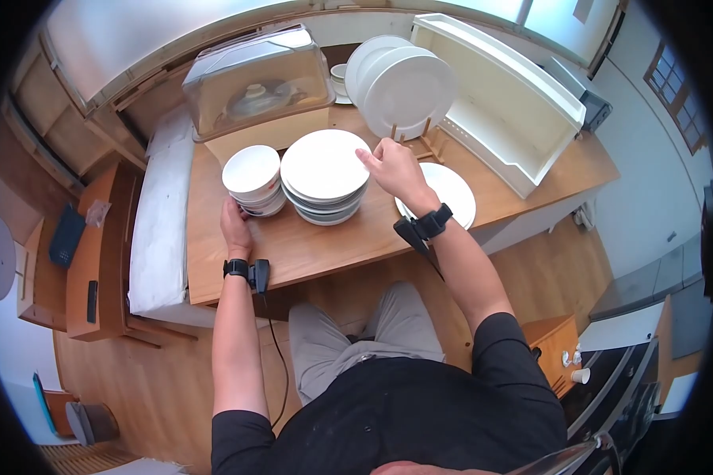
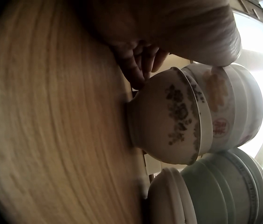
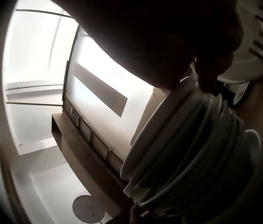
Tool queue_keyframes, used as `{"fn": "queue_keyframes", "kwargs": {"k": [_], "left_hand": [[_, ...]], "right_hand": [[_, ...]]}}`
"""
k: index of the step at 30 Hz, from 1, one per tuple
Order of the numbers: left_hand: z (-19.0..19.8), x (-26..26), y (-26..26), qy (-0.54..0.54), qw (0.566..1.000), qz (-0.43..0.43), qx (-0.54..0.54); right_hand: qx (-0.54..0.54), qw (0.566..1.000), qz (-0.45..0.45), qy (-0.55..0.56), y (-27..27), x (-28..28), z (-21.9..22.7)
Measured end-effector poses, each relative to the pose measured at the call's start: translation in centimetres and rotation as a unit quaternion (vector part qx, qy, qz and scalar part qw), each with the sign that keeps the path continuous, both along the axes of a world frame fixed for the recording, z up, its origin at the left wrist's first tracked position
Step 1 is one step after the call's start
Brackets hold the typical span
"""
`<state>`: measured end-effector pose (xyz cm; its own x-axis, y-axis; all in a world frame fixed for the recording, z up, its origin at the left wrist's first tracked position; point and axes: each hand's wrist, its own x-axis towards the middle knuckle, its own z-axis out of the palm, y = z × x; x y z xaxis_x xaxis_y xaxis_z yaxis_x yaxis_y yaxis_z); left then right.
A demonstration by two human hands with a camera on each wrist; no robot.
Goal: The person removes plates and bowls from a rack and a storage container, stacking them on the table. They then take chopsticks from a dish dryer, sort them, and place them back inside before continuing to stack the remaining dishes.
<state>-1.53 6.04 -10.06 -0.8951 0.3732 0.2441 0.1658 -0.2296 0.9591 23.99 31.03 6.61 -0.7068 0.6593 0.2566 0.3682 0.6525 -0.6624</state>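
Note:
A stack of small bowls (image 1: pixel 250 170) stands on the wooden table. My left hand (image 1: pixel 236 228) holds its near left side, low down. In the left wrist view the fingers curl around the far side of a flower-patterned bowl (image 2: pixel 168 116), close to its base. Right beside them rises a wider stack of dishes, with a white plate (image 1: pixel 325 162) on top. My right hand (image 1: pixel 400 170) pinches that plate's right rim, thumb over the edge. The right wrist view is dark, but several stacked rims (image 3: pixel 206 154) show under the fingers.
Behind the stacks sits a cream box with a clear lid (image 1: pixel 253 87). White plates (image 1: pixel 408 91) stand upright in a wooden rack (image 1: pixel 429 144). One flat plate (image 1: pixel 455 194) lies near my right wrist. A long white bin (image 1: pixel 507 103) lies on its side at the right.

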Motion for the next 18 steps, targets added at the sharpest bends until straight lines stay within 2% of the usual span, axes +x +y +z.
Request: {"fn": "queue_keyframes", "kwargs": {"k": [3, 4, 6, 7, 8, 11, 16, 18], "left_hand": [[0.0, 0.0, -0.1, -0.004, 1.0, -0.008, 0.006], [0.0, 0.0, -0.1, -0.003, 1.0, -0.009, 0.008], [0.1, 0.0, -0.2, 0.0, 1.0, -0.008, -0.005], [0.1, 0.0, -0.2, 0.001, 1.0, -0.008, -0.011], [-0.1, -0.3, -0.4, 0.009, 1.0, -0.006, -0.025], [-0.5, -0.7, -0.4, 0.017, 0.999, -0.003, -0.04], [0.9, 0.7, 0.1, -0.002, 1.0, 0.005, -0.002], [0.8, 0.6, -0.1, 0.01, 1.0, 0.012, -0.021]], "right_hand": [[0.007, 1.0, -0.013, 0.015, 1.8, 2.0, -1.6], [-0.039, 0.999, -0.029, -0.004, 2.4, 3.3, -1.7], [-0.053, 0.994, -0.071, -0.065, 4.7, 5.9, -2.8], [0.032, 0.99, -0.102, -0.092, 6.0, 7.6, -4.0], [0.072, 0.98, -0.132, -0.133, 7.4, 9.1, -5.5], [0.064, 0.956, -0.196, -0.21, 8.0, 13.4, -6.6], [0.058, 0.945, -0.225, -0.23, 8.3, 15.7, -7.8], [0.06, 0.947, -0.234, -0.214, 8.3, 16.2, -8.0]]}}
